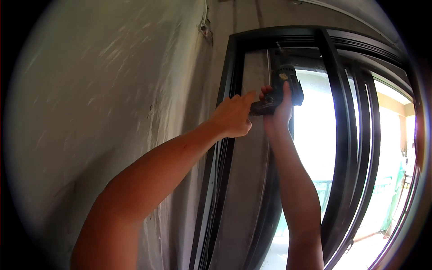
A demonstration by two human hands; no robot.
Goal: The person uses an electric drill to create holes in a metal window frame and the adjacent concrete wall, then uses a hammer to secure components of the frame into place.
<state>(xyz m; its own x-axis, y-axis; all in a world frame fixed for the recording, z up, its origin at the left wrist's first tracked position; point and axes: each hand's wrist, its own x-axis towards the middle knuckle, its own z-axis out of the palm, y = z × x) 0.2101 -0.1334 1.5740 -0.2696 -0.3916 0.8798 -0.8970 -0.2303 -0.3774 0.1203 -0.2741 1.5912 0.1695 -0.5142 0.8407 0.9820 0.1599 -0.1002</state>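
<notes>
A dark power drill (pixel 291 84) is raised high at the top of a black door frame, its thin bit pointing up toward the top rail. My right hand (pixel 281 109) grips the drill from below, with the thumb up along its body and fingertips showing on the far side. My left hand (pixel 231 116) closes around the end of the part that sticks out to the left; its index finger lies along it. Both arms reach upward. The palm side of my left hand is hidden, and the exact spot where the bit meets the rail is hard to make out.
A black metal sliding-door frame (pixel 338 121) with several uprights fills the right side. Left of it rises a rough grey plastered wall (pixel 103 90). A small box with loose wires (pixel 205 29) sits on the wall near the top. Bright daylight and a railing (pixel 325 185) show beyond the glass.
</notes>
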